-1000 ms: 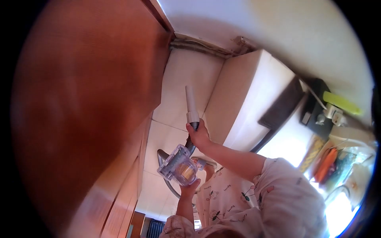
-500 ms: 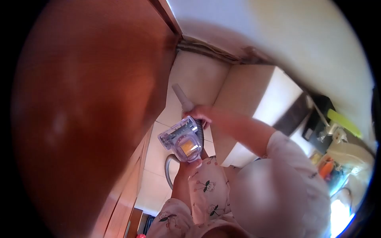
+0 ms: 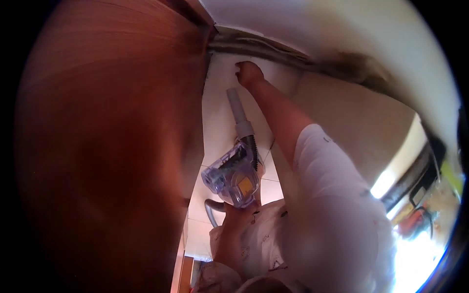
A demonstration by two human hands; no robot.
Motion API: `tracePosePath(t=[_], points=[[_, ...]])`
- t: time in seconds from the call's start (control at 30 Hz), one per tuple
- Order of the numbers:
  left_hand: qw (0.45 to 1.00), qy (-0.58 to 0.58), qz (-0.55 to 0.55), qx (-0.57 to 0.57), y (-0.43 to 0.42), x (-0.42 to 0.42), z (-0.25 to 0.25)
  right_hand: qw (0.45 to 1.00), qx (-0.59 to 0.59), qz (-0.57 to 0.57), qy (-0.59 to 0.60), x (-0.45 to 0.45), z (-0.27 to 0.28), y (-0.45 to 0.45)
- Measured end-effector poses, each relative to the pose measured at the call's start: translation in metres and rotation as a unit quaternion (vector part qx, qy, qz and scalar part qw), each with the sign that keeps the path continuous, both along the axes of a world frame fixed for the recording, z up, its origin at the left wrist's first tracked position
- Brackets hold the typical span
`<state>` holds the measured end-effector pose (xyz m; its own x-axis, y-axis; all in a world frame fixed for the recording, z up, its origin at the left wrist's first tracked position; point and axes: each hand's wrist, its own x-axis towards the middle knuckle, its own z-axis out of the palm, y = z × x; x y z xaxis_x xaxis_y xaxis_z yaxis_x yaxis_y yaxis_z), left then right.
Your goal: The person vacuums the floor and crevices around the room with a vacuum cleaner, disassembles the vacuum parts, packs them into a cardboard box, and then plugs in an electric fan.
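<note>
My left hand [image 3: 235, 211] grips the lower neck of a clear purple vacuum cleaner head [image 3: 234, 178], which has a yellow label. Behind the head runs a dark ribbed hose [image 3: 251, 146], ending in a pale grey vacuum tube [image 3: 237, 106] that points up toward the wall. Past the tube's tip, my right hand [image 3: 250, 74] reaches over the floor near the wall. Its thumb and index finger are bent with a gap between them, and nothing shows in them. A curved grey piece of hose [image 3: 210, 210] appears beside my left wrist.
A large reddish-brown wooden panel [image 3: 112, 122] fills the left side. Dirty skirting with a cable [image 3: 259, 49] runs along the wall base. Right of my arm stands a beige box-like surface [image 3: 351, 117]. Assorted items [image 3: 420, 219] lie at far right. Pale floor tiles [image 3: 195, 229] are below.
My right hand has let go of the vacuum tube and stretched forward toward the wall base. The vacuum head stays in my left hand, turned slightly, and the view has shifted.
</note>
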<state>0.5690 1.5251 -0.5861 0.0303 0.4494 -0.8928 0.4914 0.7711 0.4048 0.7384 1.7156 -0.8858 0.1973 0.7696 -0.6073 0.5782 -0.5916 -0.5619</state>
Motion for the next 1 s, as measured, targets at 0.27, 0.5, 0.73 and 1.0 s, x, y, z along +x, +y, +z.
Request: tracePosePath(t=[0.27, 0.5, 0.73, 1.0], points=[[0.999, 0.02, -0.007, 0.048, -0.069, 0.003, -0.048, 0.987, 0.13, -0.096, -0.022, -0.002, -0.025, 0.032], [0.998, -0.025, 0.059, -0.001, -0.104, -0.012, -0.063, 0.976, 0.129, -0.171, -0.048, -0.019, -0.061, 0.027], [0.997, -0.034, 0.061, -0.031, -0.088, -0.02, -0.049, 0.944, 0.274, -0.149, -0.104, -0.008, -0.064, -0.004], [0.996, -0.06, 0.05, -0.037, -0.068, -0.028, -0.055, 0.883, 0.274, -0.257, 0.281, 0.004, -0.13, -0.003]])
